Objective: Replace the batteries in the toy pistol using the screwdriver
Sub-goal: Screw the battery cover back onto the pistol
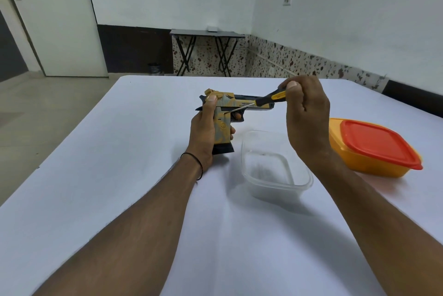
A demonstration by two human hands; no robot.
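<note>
The toy pistol (225, 113), yellow, grey and black, stands upright with its black base on the white table (119, 152) and its barrel pointing right. My left hand (203, 135) is wrapped around its grip from the left. My right hand (306, 113) pinches the black-and-yellow handle of the screwdriver (268, 98) from above right. The metal shaft slants down to the left, and its tip touches the top of the grip, just behind the trigger. No batteries are visible.
A clear plastic container (275, 164) without a lid sits just right of the pistol, below my right hand. A yellow container with an orange lid (374, 144) stands further right. A folding table (208, 34) is against the far wall.
</note>
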